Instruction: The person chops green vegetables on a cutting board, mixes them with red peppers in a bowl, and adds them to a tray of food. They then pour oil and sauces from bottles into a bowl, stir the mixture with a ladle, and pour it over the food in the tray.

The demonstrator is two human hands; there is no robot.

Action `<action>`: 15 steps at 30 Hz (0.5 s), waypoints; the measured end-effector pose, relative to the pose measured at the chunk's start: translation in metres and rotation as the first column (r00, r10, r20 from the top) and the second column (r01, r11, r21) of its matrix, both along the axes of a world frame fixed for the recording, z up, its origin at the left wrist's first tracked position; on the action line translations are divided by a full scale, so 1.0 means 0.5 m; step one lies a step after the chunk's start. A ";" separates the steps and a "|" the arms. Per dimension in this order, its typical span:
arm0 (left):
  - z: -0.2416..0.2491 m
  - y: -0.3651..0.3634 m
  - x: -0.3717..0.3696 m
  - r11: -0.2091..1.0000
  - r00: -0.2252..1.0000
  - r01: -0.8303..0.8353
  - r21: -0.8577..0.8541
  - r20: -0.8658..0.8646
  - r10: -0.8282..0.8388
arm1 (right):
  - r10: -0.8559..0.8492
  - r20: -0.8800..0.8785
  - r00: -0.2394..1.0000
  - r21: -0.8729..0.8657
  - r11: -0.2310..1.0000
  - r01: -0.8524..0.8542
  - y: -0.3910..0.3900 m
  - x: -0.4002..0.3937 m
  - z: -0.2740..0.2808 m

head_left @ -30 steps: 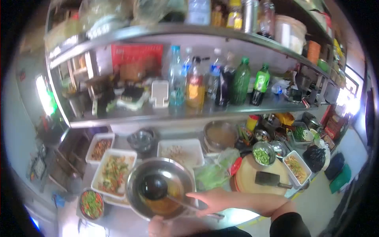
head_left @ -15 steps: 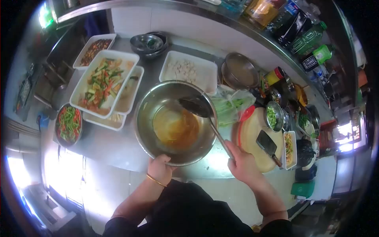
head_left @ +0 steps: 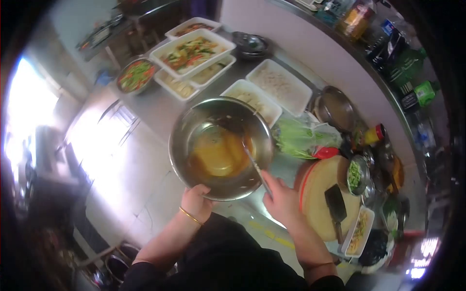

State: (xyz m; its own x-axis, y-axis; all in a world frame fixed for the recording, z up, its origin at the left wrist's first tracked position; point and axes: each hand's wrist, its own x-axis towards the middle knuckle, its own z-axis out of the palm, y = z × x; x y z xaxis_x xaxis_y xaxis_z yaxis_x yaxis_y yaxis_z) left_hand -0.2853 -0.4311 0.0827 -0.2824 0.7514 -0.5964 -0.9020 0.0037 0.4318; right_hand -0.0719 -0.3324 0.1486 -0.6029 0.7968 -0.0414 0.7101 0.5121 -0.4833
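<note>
My left hand (head_left: 195,202) grips the near rim of a large steel mixing bowl (head_left: 181,138), thumb over the edge. Brown, thin liquid (head_left: 216,153) lies in the bottom of the bowl. My right hand (head_left: 281,200) is wrapped around the handle of a ladle (head_left: 255,166). The ladle's head is down inside the bowl at the right, dark and hard to make out against the liquid and wall. The bowl is in front of my body, over the counter's near edge.
Stacked white trays of cut vegetables (head_left: 162,52) stand far left, beside a bowl of red and green strips (head_left: 137,76). Bagged greens (head_left: 303,136) lie right of the bowl. A cleaver (head_left: 335,203) rests on a round chopping board (head_left: 315,194). Bottles (head_left: 407,68) line a shelf above.
The ladle's head has gone from above the bowl down into it. The view has turned left, showing more floor, and another white tray now shows behind the bowl.
</note>
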 end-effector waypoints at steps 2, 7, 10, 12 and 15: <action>-0.011 -0.061 0.038 0.997 0.997 -0.076 -0.019 0.022 0.077 | 0.012 -0.072 0.997 -0.023 1.000 -0.013 -0.015 0.041 -0.012; -0.074 -0.216 0.123 0.944 0.915 -0.321 -0.077 0.232 0.330 | 0.250 -0.079 0.965 -0.006 0.968 -0.251 -0.083 0.101 -0.020; -0.111 -0.333 0.158 0.937 0.933 -0.346 -0.049 0.090 0.350 | 0.414 -0.083 0.907 0.005 0.910 -0.415 -0.142 0.084 -0.012; -0.124 -0.408 0.181 0.901 0.895 -0.430 -0.063 0.102 0.434 | 0.503 -0.064 0.862 0.011 0.864 -0.504 -0.188 0.067 -0.008; -0.096 -0.514 0.209 0.819 0.820 -0.554 -0.148 0.075 0.568 | 0.634 -0.067 0.771 -0.048 0.770 -0.637 -0.263 0.035 -0.012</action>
